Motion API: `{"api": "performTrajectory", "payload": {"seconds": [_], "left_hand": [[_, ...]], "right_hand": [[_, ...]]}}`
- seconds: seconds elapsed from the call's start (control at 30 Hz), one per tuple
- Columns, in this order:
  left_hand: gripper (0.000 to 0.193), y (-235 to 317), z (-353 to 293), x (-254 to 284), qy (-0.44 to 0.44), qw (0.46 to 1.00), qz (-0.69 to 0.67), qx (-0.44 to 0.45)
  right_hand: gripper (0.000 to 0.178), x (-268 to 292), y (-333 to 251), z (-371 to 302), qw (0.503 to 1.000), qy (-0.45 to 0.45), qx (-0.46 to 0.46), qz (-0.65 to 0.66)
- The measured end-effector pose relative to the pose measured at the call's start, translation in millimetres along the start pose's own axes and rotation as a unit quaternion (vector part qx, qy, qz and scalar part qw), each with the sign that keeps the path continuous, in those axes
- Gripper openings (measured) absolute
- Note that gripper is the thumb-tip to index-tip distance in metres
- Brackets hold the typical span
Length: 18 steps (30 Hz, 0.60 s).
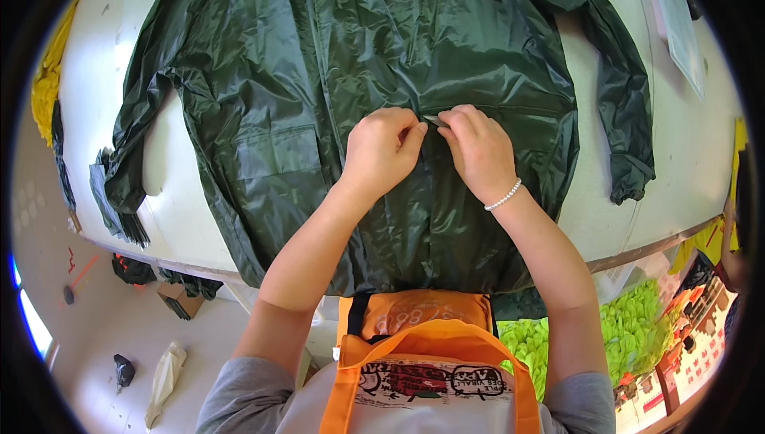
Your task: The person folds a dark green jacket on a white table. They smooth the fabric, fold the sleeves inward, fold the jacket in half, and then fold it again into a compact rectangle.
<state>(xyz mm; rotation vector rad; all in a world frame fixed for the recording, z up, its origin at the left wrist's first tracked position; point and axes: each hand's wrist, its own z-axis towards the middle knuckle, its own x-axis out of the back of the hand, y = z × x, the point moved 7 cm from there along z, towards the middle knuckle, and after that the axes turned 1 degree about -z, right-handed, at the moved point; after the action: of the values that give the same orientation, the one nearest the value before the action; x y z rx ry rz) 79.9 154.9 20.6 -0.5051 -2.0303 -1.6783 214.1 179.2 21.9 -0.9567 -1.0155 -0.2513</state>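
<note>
A shiny dark green jacket lies spread on a white table, sleeves out to both sides. My left hand is closed in a pinch at the jacket's front opening, near its middle. Just to the right, my right hand is closed around a small metal tool. Only its pointed, blade-like tip shows, aimed left toward my left fingertips; my fingers hide the rest. A flap pocket shows on the jacket's left part. The jacket's hem hangs over the near table edge.
Yellow fabric hangs at the table's far left. A clear sheet lies at the upper right. Below the right edge are bright green bundles. An open cardboard box and a beige cloth lie on the floor at left.
</note>
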Motion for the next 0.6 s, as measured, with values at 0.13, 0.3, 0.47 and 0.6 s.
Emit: {"api": "performTrajectory", "payload": {"seconds": [0.13, 0.3, 0.47, 0.6], "left_hand": [[0.019, 6.7, -20.1, 7.3, -0.041, 0.999, -0.032, -0.004], [0.047, -43.4, -194.3, 21.9, -0.493, 0.84, 0.215, 0.075], [0.056, -45.5, -240.8, 42.0, -0.46, 0.845, 0.253, 0.104], [0.018, 18.9, -124.6, 33.4, -0.152, 0.978, 0.105, -0.093]], "right_hand": [[0.029, 2.8, 3.4, -4.1, 0.999, -0.011, -0.024, 0.039], [0.054, 52.0, 37.4, -45.5, 0.983, -0.107, -0.142, 0.036], [0.051, 83.0, 73.4, -78.7, 0.98, -0.1, -0.072, -0.156], [0.034, 74.9, 96.5, -63.5, 0.987, 0.003, -0.022, -0.158]]}}
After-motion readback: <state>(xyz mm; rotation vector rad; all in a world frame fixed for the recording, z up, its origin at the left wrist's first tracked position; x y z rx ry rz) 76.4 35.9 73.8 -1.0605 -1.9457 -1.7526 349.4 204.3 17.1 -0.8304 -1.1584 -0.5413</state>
